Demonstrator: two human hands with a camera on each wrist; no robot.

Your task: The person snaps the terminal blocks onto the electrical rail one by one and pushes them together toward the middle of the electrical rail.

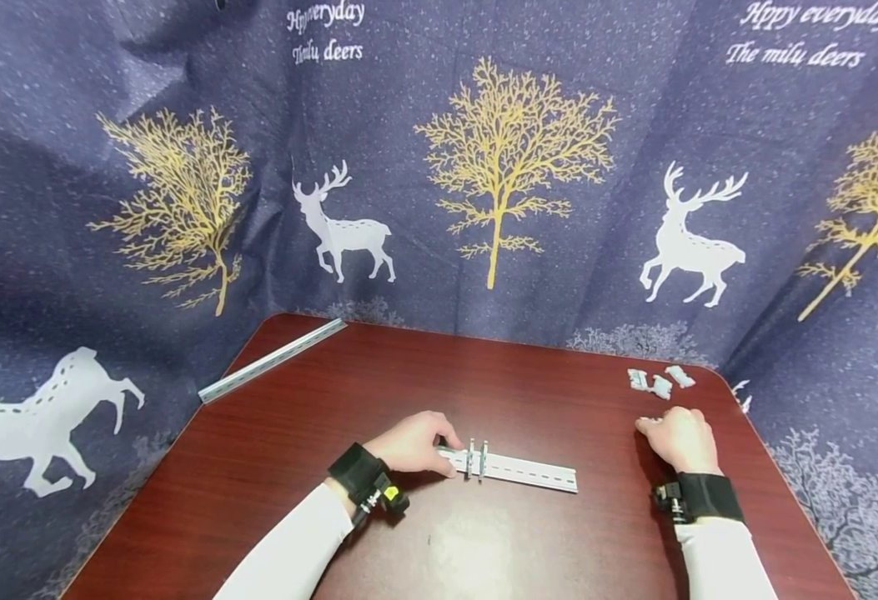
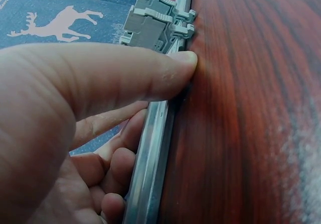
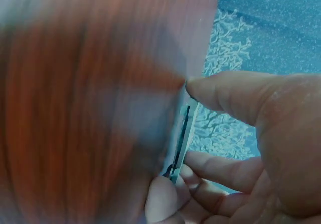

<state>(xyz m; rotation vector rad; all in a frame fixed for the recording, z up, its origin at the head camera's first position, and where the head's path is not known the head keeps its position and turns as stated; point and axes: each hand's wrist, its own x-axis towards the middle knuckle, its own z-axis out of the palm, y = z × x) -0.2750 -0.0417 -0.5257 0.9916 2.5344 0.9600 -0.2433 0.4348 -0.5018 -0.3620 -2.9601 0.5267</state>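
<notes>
- The far rail [image 1: 273, 361] is pale slotted metal, straight and narrow, lying slantwise along the left edge of the tabletop [image 1: 378, 375], whose red-brown surface is glossy and streaked with wood grain.
- The rail [image 1: 529, 473] near the middle is silvery, with a row of slots; two clips [image 2: 145, 27] stand upright across it, side by side.
- Three loose clips [image 1: 660, 387], pale and irregular in outline, lie at the far right, before a dark blue curtain [image 1: 559, 150] printed with white deer and golden trees.
- The left wrist view shows the clips' flat grey bodies and ridged, notched edges, which look like thin uprights from the head.
- The right wrist view alone shows the thin piece [image 3: 181, 143] plainly: light-edged, with a dark slit.
- The left hand [image 1: 411, 444] pinches the rail's left end, thumb on the near side, other fingers curled on the far side; the two clips sit just beyond the thumb tip.
- The right hand [image 1: 682, 439] pinches the thin piece, thumb at one end, a fingertip at the other.
</notes>
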